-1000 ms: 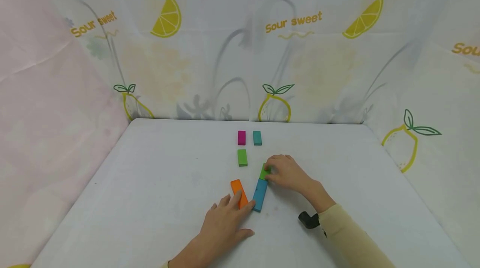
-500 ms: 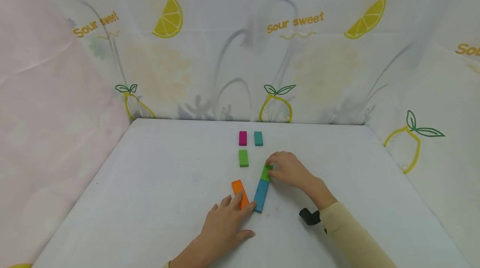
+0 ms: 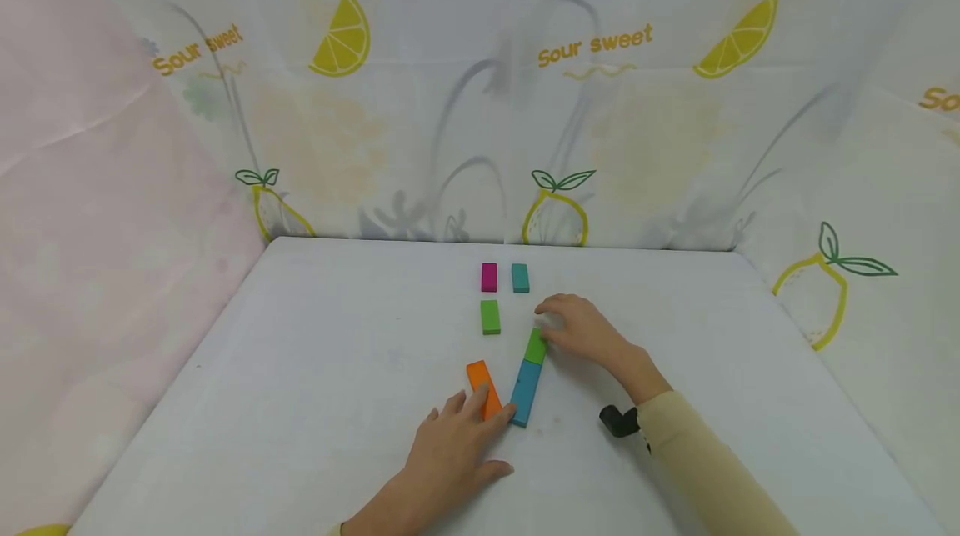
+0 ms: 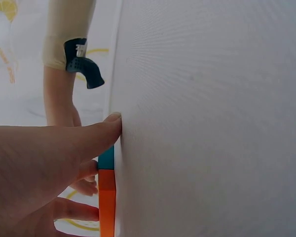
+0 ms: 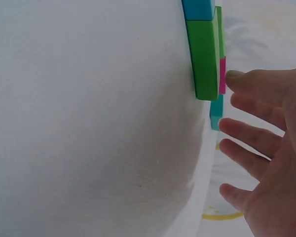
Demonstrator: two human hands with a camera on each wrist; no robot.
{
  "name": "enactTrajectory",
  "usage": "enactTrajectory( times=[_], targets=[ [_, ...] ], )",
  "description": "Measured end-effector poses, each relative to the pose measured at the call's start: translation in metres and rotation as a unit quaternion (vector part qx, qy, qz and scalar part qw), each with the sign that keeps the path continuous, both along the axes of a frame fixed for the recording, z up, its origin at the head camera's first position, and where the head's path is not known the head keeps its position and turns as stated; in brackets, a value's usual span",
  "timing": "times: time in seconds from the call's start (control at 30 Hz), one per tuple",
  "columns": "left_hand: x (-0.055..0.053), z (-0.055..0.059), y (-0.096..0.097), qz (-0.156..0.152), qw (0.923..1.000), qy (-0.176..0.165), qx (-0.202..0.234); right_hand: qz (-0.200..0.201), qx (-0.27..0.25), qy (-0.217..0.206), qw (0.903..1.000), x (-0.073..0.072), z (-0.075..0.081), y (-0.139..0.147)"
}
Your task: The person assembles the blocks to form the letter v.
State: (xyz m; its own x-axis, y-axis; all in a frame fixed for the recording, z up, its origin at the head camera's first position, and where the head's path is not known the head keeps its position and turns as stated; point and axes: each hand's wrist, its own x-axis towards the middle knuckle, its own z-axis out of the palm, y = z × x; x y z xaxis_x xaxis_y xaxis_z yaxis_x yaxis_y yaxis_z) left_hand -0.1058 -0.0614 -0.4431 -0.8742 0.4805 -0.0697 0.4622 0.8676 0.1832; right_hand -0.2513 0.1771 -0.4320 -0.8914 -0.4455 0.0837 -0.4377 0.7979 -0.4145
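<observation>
My left hand (image 3: pixel 453 444) rests with spread fingers on the lower parts of an orange block (image 3: pixel 482 384) and a long blue block (image 3: pixel 526 393). These two slant toward each other at their near ends. A green block (image 3: pixel 536 345) lies end to end with the blue one, at its far end. Beside that green block hovers my right hand (image 3: pixel 588 334), its fingers parted and holding nothing. In the right wrist view the thumb is near the green block (image 5: pixel 203 59), and a gap shows between the fingers and the table.
Farther back on the white table (image 3: pixel 337 336) lie another green block (image 3: pixel 491 317), a magenta block (image 3: pixel 489 277) and a teal block (image 3: pixel 521 278). A printed cloth (image 3: pixel 420 102) hangs behind the table. A black strap-on piece (image 3: pixel 618 421) sits at the right wrist.
My right hand has let go of the green block and moved slightly up and away from it. The left hand stays on the orange and blue blocks.
</observation>
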Motion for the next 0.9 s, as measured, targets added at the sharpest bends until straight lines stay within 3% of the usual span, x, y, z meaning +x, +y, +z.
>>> enactTrajectory(
  times=[0.17, 0.5, 0.9],
  targets=[
    [0.001, 0.001, 0.000, 0.002, 1.0000, -0.003, 0.001, -0.014, -0.002, -0.017, 0.9998, -0.005, -0.003, -0.001],
    [-0.001, 0.001, 0.001, -0.001, 1.0000, -0.008, -0.002, -0.020, -0.004, -0.009, 0.9997, -0.024, -0.010, 0.000],
    [0.000, 0.001, 0.000, 0.000, 1.0000, -0.007, -0.002, -0.022, -0.037, -0.017, 0.9989, -0.039, -0.006, -0.006]
  ],
)
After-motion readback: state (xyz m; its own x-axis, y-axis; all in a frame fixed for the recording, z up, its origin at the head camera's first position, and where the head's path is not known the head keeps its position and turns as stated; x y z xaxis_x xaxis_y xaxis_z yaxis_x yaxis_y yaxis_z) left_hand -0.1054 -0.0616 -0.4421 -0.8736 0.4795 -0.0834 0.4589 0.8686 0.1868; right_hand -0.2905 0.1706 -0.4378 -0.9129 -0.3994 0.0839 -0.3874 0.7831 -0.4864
